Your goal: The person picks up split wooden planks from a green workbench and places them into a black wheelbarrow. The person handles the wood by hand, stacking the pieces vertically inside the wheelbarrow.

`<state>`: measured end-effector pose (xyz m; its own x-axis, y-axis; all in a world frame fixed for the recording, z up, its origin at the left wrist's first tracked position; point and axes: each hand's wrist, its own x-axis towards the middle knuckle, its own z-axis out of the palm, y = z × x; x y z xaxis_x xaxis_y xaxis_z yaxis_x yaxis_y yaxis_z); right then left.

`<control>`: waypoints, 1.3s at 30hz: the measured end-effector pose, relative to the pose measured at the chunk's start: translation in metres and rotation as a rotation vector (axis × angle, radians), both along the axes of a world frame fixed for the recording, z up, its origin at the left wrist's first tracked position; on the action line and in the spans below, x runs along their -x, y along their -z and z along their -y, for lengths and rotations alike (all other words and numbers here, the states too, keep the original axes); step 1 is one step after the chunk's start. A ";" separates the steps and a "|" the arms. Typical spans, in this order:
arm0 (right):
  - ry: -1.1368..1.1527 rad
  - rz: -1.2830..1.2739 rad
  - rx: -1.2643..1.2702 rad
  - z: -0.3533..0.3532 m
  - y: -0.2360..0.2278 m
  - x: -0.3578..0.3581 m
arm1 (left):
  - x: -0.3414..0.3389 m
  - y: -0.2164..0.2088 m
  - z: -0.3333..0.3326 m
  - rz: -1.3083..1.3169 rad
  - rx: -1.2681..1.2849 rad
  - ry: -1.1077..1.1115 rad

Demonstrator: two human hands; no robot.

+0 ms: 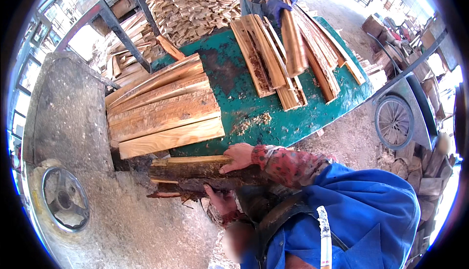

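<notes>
Log (195, 169) sits at near edge of green surface (254, 108), just below plank stack (161, 113). Co-worker's hands grip it: one on top (238, 156), one underneath (221, 200). Own hands out of view. Best keep it level, with fingers clear of the edge.

Your grip closes on the bark-covered log (195, 174) at the near edge of the green tabletop (254, 113). Just beyond your grip, to its left, sawn pale planks (163, 108) lie stacked flat on that tabletop. Straight past your grip, a patch of sawdust and chips (251, 122) sits on the bare paint. Farther off and to the right, rough bark-edged slabs (293, 59) lie side by side, running away from you toward the tabletop's far edge.
</notes>
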<state>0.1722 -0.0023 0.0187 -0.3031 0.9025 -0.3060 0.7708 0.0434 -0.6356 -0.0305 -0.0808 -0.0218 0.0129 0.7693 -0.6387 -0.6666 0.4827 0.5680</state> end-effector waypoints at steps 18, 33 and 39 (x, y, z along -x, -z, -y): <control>0.040 -0.199 0.093 0.046 0.021 0.006 | 0.000 -0.006 0.017 0.069 -0.193 0.134; 0.094 -0.593 0.118 0.106 -0.011 -0.130 | -0.123 -0.035 0.068 -0.023 -0.239 0.148; 0.309 -0.819 0.180 0.150 -0.031 -0.233 | -0.221 -0.058 0.062 0.126 -0.213 0.245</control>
<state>0.4054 -0.1525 0.0497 -0.2400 0.9392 -0.2457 0.0329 -0.2451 -0.9689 0.1910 -0.1424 0.0359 0.2821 0.8493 -0.4461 -0.6173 0.5167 0.5933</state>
